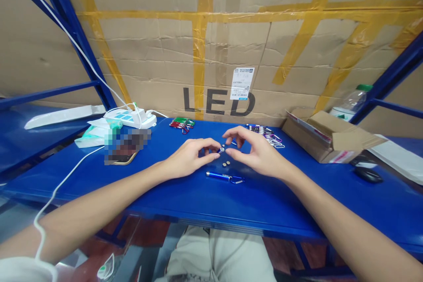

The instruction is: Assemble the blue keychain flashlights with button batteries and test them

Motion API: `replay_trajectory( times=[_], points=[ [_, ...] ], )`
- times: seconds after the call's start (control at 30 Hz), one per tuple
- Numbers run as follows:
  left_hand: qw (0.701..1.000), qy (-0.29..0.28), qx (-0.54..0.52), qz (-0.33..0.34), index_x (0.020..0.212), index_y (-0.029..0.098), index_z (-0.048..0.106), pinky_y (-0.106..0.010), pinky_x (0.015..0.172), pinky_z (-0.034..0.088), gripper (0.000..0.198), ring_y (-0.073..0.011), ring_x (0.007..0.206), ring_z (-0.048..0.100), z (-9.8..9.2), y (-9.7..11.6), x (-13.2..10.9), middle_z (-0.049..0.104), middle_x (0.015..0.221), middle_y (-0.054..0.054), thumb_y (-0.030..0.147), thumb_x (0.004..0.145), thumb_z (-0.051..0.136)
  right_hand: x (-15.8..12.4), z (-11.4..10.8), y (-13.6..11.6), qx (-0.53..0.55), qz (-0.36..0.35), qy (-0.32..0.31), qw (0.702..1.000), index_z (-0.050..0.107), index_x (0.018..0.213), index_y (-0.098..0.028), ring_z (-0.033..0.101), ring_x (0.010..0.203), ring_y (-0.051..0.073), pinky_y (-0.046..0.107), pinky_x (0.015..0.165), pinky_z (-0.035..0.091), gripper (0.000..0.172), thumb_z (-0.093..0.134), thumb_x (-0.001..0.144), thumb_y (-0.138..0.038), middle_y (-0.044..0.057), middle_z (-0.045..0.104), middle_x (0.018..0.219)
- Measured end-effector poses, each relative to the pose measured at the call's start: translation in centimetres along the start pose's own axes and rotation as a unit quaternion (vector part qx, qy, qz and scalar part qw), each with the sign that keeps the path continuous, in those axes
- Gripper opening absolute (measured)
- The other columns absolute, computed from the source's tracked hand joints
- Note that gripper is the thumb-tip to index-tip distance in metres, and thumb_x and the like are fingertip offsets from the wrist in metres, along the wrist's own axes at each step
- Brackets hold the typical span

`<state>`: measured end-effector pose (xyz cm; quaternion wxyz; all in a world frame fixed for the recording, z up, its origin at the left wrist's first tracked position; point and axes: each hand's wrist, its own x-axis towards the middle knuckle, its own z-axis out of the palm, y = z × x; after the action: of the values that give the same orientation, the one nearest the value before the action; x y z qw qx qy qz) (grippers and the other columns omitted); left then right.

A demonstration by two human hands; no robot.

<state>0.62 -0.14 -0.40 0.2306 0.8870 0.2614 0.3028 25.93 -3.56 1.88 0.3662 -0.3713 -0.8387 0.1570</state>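
Note:
My left hand (190, 156) and my right hand (253, 150) meet above the blue shelf top (205, 198). The left fingers pinch a small blue cap-like part (219, 150). The right thumb and forefinger pinch a small silver button cell (222, 150) against it. Two more button cells (226, 164) lie on the surface just below the fingertips. A blue keychain flashlight (224, 178) with a clip lies on its side in front of both hands.
A bunch of red and green keychain lights (182, 124) lies at the back left, another bunch (266, 134) at the back right. An open cardboard box (327, 139), a white power strip (130, 118), a phone (124, 152) and a black mouse (368, 175) surround the work spot.

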Motion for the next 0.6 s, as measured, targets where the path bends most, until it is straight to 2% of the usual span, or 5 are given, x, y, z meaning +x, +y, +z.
replay_trajectory(
  times=[0.17, 0.33, 0.47, 0.6],
  points=[
    [0.996, 0.056, 0.039, 0.056, 0.124, 0.022, 0.072, -0.031, 0.095, 0.053, 0.024, -0.0184, 0.100, 0.072, -0.3, 0.1, -0.2, 0.078, 0.120, -0.004, 0.035, 0.107, 0.063, 0.2, 0.3, 0.8, -0.044, 0.007, 0.030, 0.999, 0.062, 0.120, -0.022, 0.063, 0.085, 0.020, 0.036, 0.081, 0.050, 0.020, 0.060, 0.100, -0.022, 0.006, 0.072, 0.105],
    [0.982, 0.120, 0.081, 0.120, 0.125, 0.022, 0.072, -0.036, 0.102, 0.052, 0.021, -0.0214, 0.110, 0.072, -0.6, 0.2, -0.3, 0.079, 0.121, -0.007, 0.030, 0.108, 0.061, 0.1, 1.1, 1.8, -0.115, -0.006, -0.035, 0.993, 0.061, 0.114, -0.023, 0.065, 0.094, 0.024, 0.038, 0.084, 0.048, 0.022, 0.058, 0.095, -0.012, 0.007, 0.072, 0.110],
    [0.979, 0.117, 0.097, 0.138, 0.124, 0.022, 0.072, -0.038, 0.103, 0.051, 0.020, -0.0216, 0.110, 0.071, -0.6, 0.2, -0.4, 0.079, 0.120, -0.007, 0.029, 0.109, 0.060, -0.1, 1.2, 2.0, -0.135, 0.008, -0.094, 0.986, 0.061, 0.113, -0.023, 0.064, 0.102, 0.026, 0.040, 0.088, 0.046, 0.024, 0.062, 0.092, -0.012, 0.007, 0.073, 0.113],
    [0.986, 0.103, 0.086, 0.103, 0.124, 0.022, 0.072, -0.039, 0.103, 0.051, 0.021, -0.0220, 0.108, 0.071, -0.5, 0.0, -0.3, 0.079, 0.121, -0.007, 0.032, 0.108, 0.061, -0.2, 1.0, 1.8, -0.128, 0.008, -0.130, 0.983, 0.062, 0.110, -0.024, 0.064, 0.103, 0.026, 0.041, 0.089, 0.045, 0.025, 0.063, 0.090, -0.009, 0.006, 0.075, 0.114]
  ],
)
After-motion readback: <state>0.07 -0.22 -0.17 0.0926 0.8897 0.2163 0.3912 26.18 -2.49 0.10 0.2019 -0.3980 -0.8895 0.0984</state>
